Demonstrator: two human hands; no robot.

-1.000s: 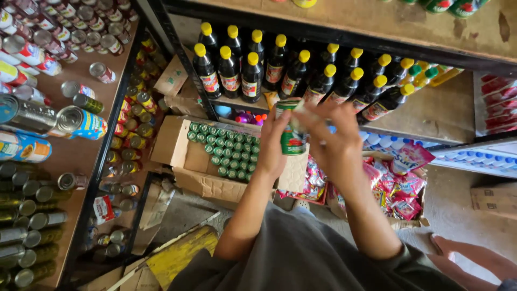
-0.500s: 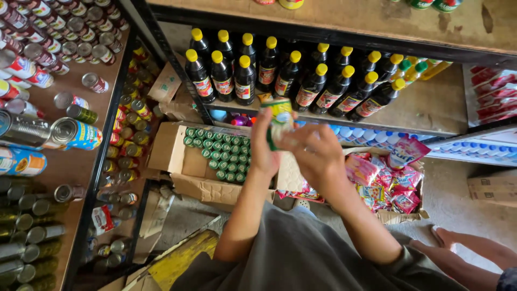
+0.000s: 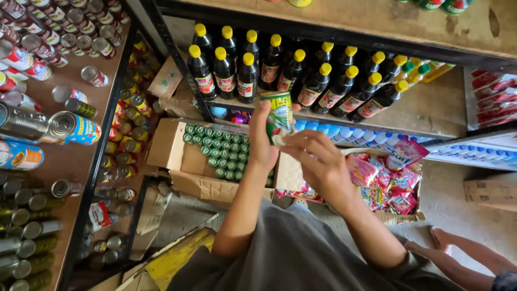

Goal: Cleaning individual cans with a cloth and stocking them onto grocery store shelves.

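Note:
My left hand [image 3: 262, 141] is shut on a green can [image 3: 279, 110] with a colourful label and holds it upright in front of the shelf. My right hand [image 3: 319, 161] sits just right of and below the can, fingers pinched on a small whitish scrap [image 3: 279, 139] pressed against the can's lower part. Both forearms reach up from my grey-clad lap at the bottom of the view.
Dark bottles with yellow caps [image 3: 247, 75] line the wooden shelf [image 3: 431, 108] behind the can. Below stand a cardboard box of green-capped bottles [image 3: 215, 153] and bright sachets [image 3: 382, 183]. Tins [image 3: 70, 126] fill the left rack. Another person's foot [image 3: 447, 242] rests at lower right.
The can has drifted slightly left and up in my left hand. My right hand has slid from the can's top down to its lower part.

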